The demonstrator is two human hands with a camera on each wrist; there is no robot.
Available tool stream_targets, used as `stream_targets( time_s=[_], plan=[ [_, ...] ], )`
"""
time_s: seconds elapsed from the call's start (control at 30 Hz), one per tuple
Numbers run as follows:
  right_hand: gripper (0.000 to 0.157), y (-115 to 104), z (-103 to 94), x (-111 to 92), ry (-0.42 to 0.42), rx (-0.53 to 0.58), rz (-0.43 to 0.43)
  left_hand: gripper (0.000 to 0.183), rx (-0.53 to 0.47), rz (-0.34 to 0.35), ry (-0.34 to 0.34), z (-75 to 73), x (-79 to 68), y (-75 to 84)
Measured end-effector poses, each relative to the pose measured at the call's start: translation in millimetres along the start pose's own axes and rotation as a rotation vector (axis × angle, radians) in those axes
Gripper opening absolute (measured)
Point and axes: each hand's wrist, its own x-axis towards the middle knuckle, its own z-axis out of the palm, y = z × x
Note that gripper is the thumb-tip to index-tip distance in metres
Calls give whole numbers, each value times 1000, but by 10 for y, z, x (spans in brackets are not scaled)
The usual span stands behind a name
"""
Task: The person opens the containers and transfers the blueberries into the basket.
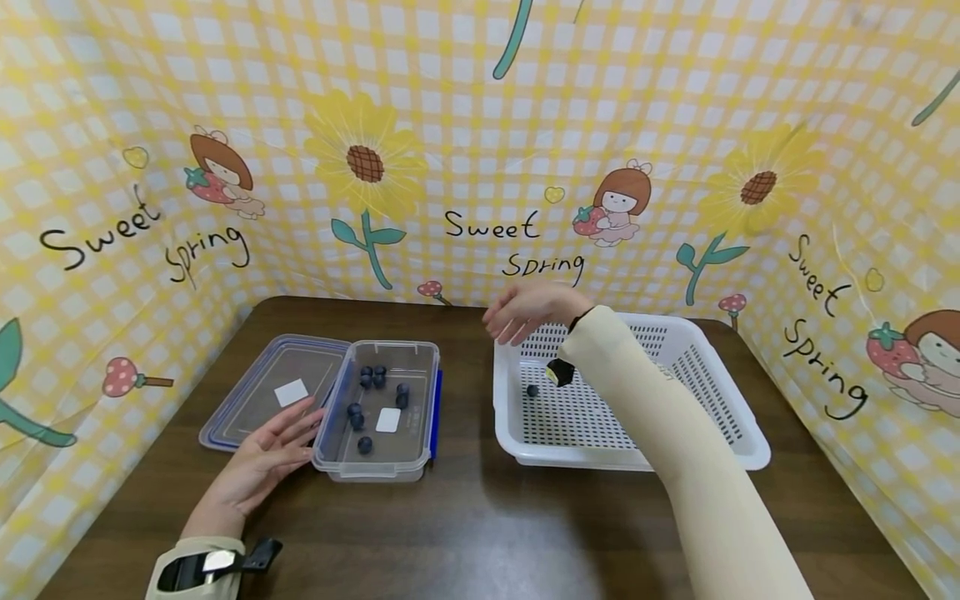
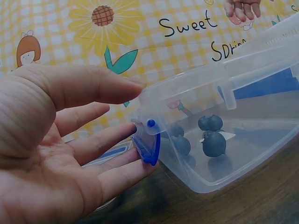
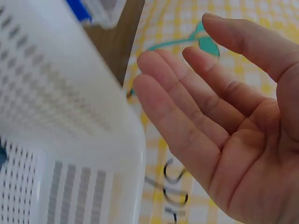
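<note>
My left hand [image 1: 270, 450] is beside the clear plastic container [image 1: 375, 473], its straight fingers touching the left wall by the blue latch [image 2: 148, 147] in the left wrist view. Several dark blueberries [image 1: 365, 445] lie inside the container with a small white square [image 1: 387, 420]. Above the far left corner of the white basket [image 1: 517, 450] hangs my right hand [image 1: 534, 310], its fingers loosely extended. The right wrist view shows its palm with nothing held. One blueberry [image 1: 532, 390] sits on the basket's perforated floor; the right sleeve hides part of the basket.
The container's lid [image 1: 247, 421], blue-edged with a white square on it, lies at the left, overlapped by the container's edge. A dark wooden table [image 1: 480, 517] bears everything. Yellow checked cloth [image 1: 465, 150] stands behind and at both sides.
</note>
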Motion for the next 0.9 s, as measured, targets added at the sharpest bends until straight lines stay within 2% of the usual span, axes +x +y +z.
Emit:
stream_targets(
  time_s=[0.23, 0.5, 0.63, 0.9],
  plan=[
    [26, -240, 341, 148, -92, -49, -67, 67, -15, 3, -7, -28, -18, 2],
    [30, -440, 734, 331, -190, -98, -120, 68, -30, 7, -32, -65, -48, -9],
    [26, -467, 913, 402, -222, -130, -139, 68, -28, 0, -24, -56, -29, -10],
    [16, -380, 1317, 576, -290, -178, -97, 67, -11, -8, -26, -29, 19, -26]
  ],
)
